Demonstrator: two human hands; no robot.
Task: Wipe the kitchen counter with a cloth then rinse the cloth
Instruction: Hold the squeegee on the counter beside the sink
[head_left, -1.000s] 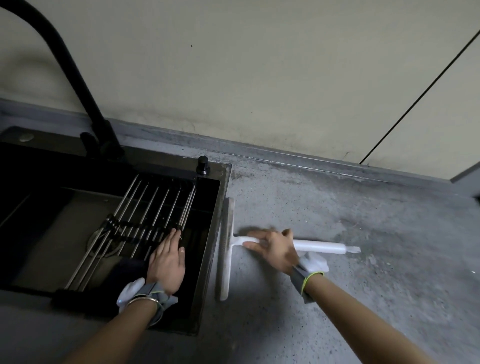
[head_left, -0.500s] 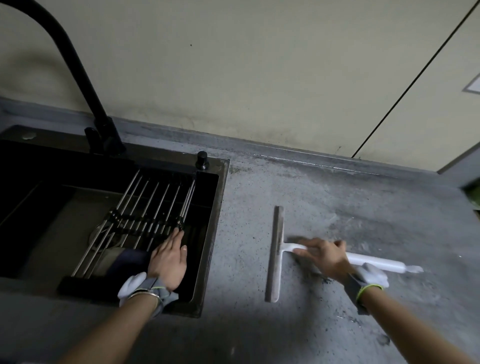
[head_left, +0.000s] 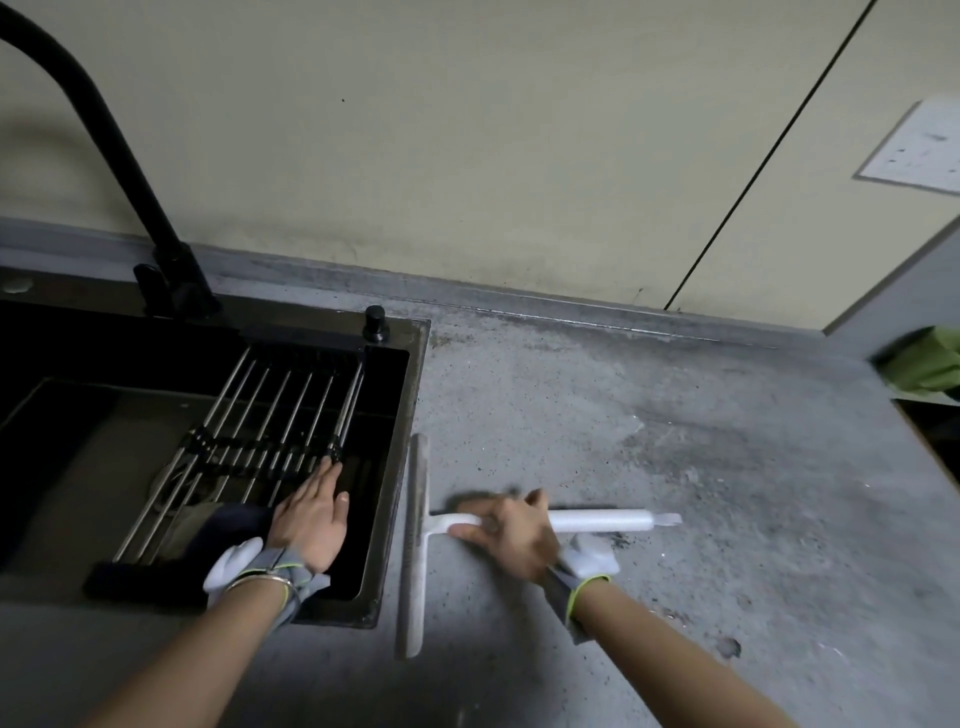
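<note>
1. Since half a second ago, the white squeegee (head_left: 415, 545) has slid left across the counter (head_left: 675, 467); its blade now lies just beside the sink's (head_left: 400, 467) right rim.
2. Right hand (head_left: 511, 540) has travelled left with it, fingers wrapped round the handle.
3. Left hand (head_left: 311, 519) stays flat, fingers straight, on the metal rack (head_left: 270, 415) over the sink.
4. Dark cloth (head_left: 228, 525) lies on the rack under the left wrist, unmoved.
5. Black faucet (head_left: 104, 156) stands at the sink's far edge.
</note>
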